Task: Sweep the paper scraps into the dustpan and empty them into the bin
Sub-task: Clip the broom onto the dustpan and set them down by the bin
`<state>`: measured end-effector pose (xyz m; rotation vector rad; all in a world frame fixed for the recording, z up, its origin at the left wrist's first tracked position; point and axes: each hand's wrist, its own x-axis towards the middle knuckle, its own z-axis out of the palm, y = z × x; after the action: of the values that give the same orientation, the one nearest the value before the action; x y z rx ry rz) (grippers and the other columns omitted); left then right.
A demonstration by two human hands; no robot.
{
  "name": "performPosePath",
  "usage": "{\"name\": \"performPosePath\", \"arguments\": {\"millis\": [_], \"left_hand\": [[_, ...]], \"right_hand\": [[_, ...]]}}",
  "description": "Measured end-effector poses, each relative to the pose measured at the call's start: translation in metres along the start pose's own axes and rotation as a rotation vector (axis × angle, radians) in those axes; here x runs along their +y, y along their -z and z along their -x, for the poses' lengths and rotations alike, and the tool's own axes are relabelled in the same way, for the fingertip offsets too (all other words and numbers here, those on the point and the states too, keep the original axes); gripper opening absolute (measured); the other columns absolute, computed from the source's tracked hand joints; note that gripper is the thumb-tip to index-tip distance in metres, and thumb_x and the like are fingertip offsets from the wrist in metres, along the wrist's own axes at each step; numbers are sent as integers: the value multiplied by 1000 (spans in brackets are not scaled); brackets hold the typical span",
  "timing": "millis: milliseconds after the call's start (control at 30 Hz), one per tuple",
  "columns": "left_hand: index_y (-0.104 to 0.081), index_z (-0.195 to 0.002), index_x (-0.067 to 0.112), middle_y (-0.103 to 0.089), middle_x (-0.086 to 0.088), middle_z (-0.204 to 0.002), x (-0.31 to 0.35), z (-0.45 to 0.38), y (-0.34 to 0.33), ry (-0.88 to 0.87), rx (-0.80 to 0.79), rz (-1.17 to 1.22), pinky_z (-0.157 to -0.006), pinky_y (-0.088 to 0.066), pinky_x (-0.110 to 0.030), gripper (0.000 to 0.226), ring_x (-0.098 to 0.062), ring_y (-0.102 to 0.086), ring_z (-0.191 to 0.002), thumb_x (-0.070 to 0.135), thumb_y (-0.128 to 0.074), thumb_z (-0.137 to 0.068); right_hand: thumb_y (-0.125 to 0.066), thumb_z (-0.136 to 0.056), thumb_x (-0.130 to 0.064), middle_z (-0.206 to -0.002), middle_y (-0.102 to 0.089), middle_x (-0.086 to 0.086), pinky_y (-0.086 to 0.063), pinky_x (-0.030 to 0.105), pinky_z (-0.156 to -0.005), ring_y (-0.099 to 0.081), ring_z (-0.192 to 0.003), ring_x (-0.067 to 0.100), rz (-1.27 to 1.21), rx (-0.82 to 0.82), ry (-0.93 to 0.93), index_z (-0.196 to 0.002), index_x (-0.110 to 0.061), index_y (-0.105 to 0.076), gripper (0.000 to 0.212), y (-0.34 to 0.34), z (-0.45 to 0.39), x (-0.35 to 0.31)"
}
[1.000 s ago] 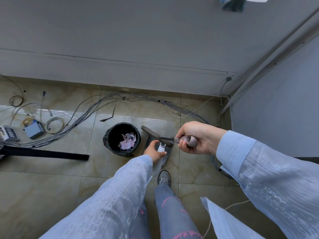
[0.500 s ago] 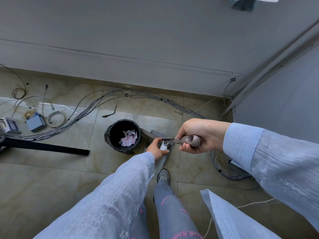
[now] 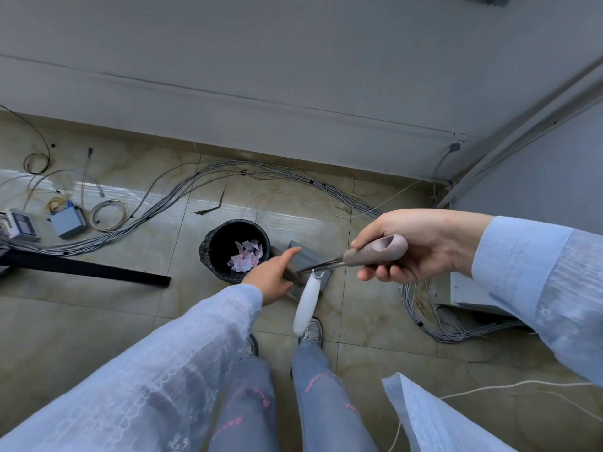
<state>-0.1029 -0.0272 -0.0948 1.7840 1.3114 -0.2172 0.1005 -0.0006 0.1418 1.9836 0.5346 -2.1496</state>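
The black bin (image 3: 208, 256) stands on the tiled floor with pink and white paper scraps (image 3: 245, 260) inside. Just right of it sits the grey dustpan (image 3: 310, 256). My right hand (image 3: 421, 243) is closed around the taupe grip of the dustpan's long handle (image 3: 378, 252). A white broom handle (image 3: 306, 305) hangs by its ring from the dustpan's metal rod. My left hand (image 3: 272, 277) is spread open between the bin and the dustpan, off the white handle; its fingertips reach toward the dustpan.
Bundles of grey cables (image 3: 156, 203) run along the wall and coil at the right (image 3: 434, 324). Two small boxes (image 3: 67, 220) and a black bar (image 3: 88, 270) lie at the left. A white cabinet (image 3: 473, 295) stands on the right. My shoes (image 3: 311, 331) are near the dustpan.
My left hand has let go of the white broom handle, which now hangs from the dustpan's rod. My right hand has lifted and moved right with the dustpan grip.
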Motion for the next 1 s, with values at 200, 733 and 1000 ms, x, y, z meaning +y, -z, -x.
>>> {"name": "performPosePath", "arguments": {"millis": [200,733,1000], "left_hand": [[-8,-153,30,-25,-4,-158,-13,-21,2,-370,-16,-240,-113,-31,-40,121,-23,-33,-140,46,-83,-60],[-22,-151,26,-42,0,-150,-14,-51,-37,-440,53,-36,-109,-36,-35,94,-18,-42,-135,42,-73,-73],[-34,-147,23,-56,-2,-136,-9,-45,-22,-492,81,-7,-90,-38,-22,87,-20,-54,-120,32,-78,-72]], "right_hand": [[-55,-89,-25,-63,-63,11,-38,11,-30,-51,-33,9,29,-1,77,-96,-13,-53,15,0,3,-2],[-61,-83,-26,-62,-61,14,-36,13,-30,-45,-36,13,-19,39,162,-98,-5,-64,26,-20,16,2],[-66,-66,-29,-62,-63,15,-38,14,-30,-46,-36,14,30,-3,185,-99,-2,-67,43,-24,22,-7]]}}
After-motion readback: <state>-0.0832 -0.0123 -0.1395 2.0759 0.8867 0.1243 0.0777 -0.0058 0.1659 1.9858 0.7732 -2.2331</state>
